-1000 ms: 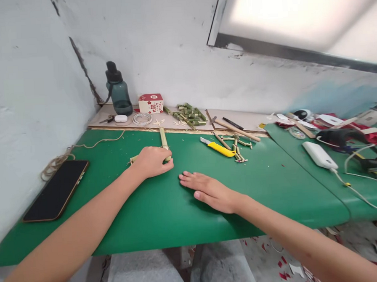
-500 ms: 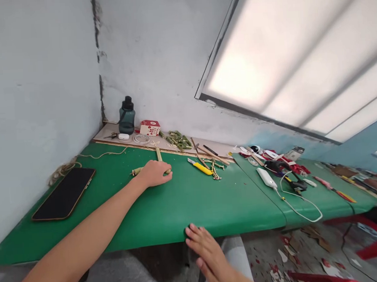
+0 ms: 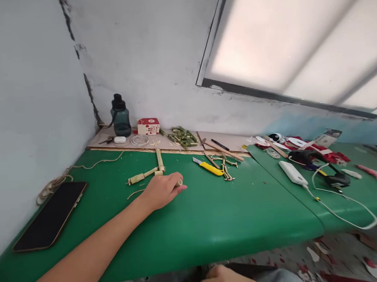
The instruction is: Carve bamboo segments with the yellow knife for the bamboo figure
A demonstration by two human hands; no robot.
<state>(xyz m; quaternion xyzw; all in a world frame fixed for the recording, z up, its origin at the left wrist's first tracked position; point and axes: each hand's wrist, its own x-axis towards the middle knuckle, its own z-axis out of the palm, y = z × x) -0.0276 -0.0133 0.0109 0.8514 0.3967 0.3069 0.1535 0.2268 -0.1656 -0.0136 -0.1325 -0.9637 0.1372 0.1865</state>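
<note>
While the left hand point(image 3: 162, 190) lies palm down on the green table point(image 3: 211, 215), its grip is loosely curled over a short pale bamboo piece point(image 3: 179, 182), whose round end shows just past the fingertips point(image 3: 180, 187). The fingers rest on the piece rather than clamp it, and the thumb side is hidden, so how firmly it is held cannot be told. Just behind the hand lies an L-shaped bamboo frame point(image 3: 152, 171), flat on the table and apart from the fingers. The right hand point(image 3: 225, 278) sits low at the bottom edge of the view, below the table's front edge, showing only knuckles; whether its grip is open or closed cannot be told. A yellow utility knife point(image 3: 208, 167) lies to the right of the frame, beside a small jointed stick figure point(image 3: 225, 166). A dark phone point(image 3: 50, 215) lies face up near the left wall.
</note>
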